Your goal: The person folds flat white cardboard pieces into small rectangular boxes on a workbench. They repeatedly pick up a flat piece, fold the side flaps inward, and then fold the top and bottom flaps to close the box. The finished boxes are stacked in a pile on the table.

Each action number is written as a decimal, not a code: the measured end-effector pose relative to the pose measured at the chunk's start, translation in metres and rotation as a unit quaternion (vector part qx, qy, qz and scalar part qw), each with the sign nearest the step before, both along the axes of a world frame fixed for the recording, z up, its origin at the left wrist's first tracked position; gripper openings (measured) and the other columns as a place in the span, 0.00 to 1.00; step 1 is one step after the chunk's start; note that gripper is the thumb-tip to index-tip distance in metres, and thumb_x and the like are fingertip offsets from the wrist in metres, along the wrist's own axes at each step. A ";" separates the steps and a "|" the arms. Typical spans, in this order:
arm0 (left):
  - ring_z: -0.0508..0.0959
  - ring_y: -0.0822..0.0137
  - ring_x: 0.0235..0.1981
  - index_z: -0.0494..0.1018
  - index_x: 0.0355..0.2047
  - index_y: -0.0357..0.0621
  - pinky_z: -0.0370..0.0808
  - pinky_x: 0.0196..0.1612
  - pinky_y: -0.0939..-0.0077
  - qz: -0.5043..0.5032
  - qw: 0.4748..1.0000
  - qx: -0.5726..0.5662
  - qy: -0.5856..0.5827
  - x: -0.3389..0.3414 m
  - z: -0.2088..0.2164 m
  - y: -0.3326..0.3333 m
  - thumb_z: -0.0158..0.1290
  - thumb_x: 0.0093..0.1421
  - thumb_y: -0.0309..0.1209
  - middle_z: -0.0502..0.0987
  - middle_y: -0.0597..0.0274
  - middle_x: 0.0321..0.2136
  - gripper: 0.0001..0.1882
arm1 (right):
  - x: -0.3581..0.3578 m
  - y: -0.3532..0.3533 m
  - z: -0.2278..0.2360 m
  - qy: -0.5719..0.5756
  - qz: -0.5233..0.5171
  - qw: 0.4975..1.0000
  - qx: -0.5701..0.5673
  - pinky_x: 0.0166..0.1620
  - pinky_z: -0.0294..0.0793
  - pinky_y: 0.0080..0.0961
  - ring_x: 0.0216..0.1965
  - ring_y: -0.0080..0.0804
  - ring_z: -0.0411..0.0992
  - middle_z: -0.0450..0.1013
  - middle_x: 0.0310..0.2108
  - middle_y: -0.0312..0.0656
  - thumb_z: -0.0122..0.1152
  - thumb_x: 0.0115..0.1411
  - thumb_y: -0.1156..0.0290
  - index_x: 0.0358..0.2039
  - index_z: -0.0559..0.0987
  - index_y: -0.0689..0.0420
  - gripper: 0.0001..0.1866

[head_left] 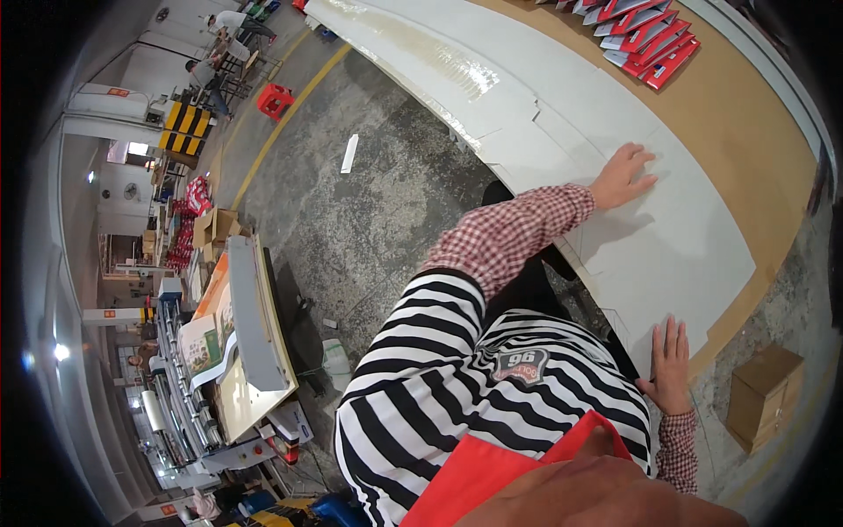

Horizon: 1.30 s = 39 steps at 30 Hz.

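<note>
A large white cardboard sheet (685, 237) lies flat on a brown table (746, 123). My left hand (623, 176) rests palm down on the sheet's far part, fingers spread, at the end of a red checked sleeve. Nearer to me, my right hand (672, 360) presses flat on the sheet's near corner, at the table edge. Neither hand holds anything. My striped top and a red apron fill the lower middle of the view.
A stack of red and white flat packs (650, 39) lies at the table's far end. A small cardboard box (764, 395) stands on the floor at right. A machine with printed sheets (237, 342) stands at left. A red stool (274, 99) and seated people are far off.
</note>
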<state>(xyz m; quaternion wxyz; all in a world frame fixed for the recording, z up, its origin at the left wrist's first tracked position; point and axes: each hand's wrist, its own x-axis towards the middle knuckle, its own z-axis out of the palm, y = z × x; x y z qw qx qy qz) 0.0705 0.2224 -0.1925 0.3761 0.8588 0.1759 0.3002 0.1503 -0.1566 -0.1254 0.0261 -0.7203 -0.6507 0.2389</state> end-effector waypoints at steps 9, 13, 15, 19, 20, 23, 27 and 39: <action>0.73 0.52 0.52 0.74 0.48 0.42 0.69 0.55 0.61 -0.245 0.949 0.069 0.183 -0.079 0.027 -0.043 0.48 0.67 0.39 0.76 0.51 0.45 0.17 | 0.035 -0.028 -0.003 0.165 -0.032 0.985 -0.027 0.68 0.52 0.41 0.69 0.56 0.50 0.53 0.68 0.56 0.67 0.44 0.81 0.62 0.67 0.56 0.40; 0.70 0.53 0.55 0.74 0.48 0.42 0.67 0.58 0.59 -0.240 0.944 0.199 0.109 -0.081 0.008 -0.037 0.48 0.67 0.40 0.73 0.52 0.48 0.17 | 0.018 -0.024 0.004 0.124 -0.037 0.992 -0.006 0.66 0.57 0.42 0.67 0.58 0.53 0.56 0.66 0.56 0.66 0.46 0.82 0.60 0.68 0.56 0.37; 0.68 0.52 0.56 0.74 0.49 0.41 0.65 0.59 0.58 -0.231 0.939 0.221 0.123 -0.082 0.005 -0.035 0.48 0.67 0.41 0.72 0.51 0.50 0.18 | 0.014 -0.024 0.005 0.101 -0.025 0.994 0.019 0.65 0.60 0.42 0.65 0.56 0.57 0.59 0.65 0.55 0.64 0.48 0.82 0.60 0.68 0.55 0.36; 0.67 0.51 0.57 0.73 0.51 0.43 0.62 0.61 0.56 -0.251 0.947 0.159 0.123 -0.058 0.009 -0.041 0.44 0.69 0.42 0.70 0.50 0.53 0.19 | 0.017 -0.027 0.003 0.124 -0.111 0.984 0.059 0.57 0.70 0.39 0.58 0.52 0.68 0.68 0.57 0.56 0.56 0.54 0.85 0.60 0.68 0.56 0.31; 0.67 0.51 0.58 0.73 0.51 0.43 0.62 0.61 0.56 -0.248 0.950 0.153 0.112 -0.051 0.013 -0.043 0.42 0.69 0.42 0.70 0.50 0.53 0.20 | 0.013 -0.026 0.002 0.099 -0.151 0.983 0.034 0.55 0.71 0.39 0.56 0.51 0.70 0.69 0.56 0.55 0.54 0.55 0.86 0.60 0.68 0.56 0.30; 0.65 0.51 0.59 0.71 0.54 0.45 0.61 0.62 0.56 -0.245 0.958 0.133 0.065 -0.027 0.032 -0.053 0.42 0.68 0.40 0.69 0.48 0.55 0.20 | 0.008 -0.050 -0.007 0.026 -0.245 0.964 0.103 0.54 0.72 0.39 0.54 0.50 0.72 0.71 0.55 0.54 0.51 0.57 0.86 0.60 0.69 0.55 0.29; 0.63 0.50 0.62 0.68 0.57 0.47 0.60 0.63 0.57 -0.356 0.912 0.192 0.069 -0.012 0.015 -0.081 0.47 0.60 0.37 0.66 0.46 0.58 0.24 | 0.019 -0.103 -0.031 -0.074 -0.204 0.961 0.174 0.55 0.72 0.40 0.54 0.48 0.72 0.71 0.55 0.52 0.51 0.57 0.86 0.58 0.71 0.55 0.27; 0.75 0.56 0.37 0.74 0.32 0.47 0.72 0.38 0.63 -0.303 0.941 -0.025 0.149 0.035 -0.034 -0.154 0.60 0.49 0.32 0.75 0.58 0.39 0.10 | 0.132 -0.110 -0.071 0.151 -0.399 0.898 0.107 0.55 0.67 0.36 0.53 0.51 0.68 0.67 0.57 0.52 0.59 0.61 0.67 0.55 0.72 0.61 0.23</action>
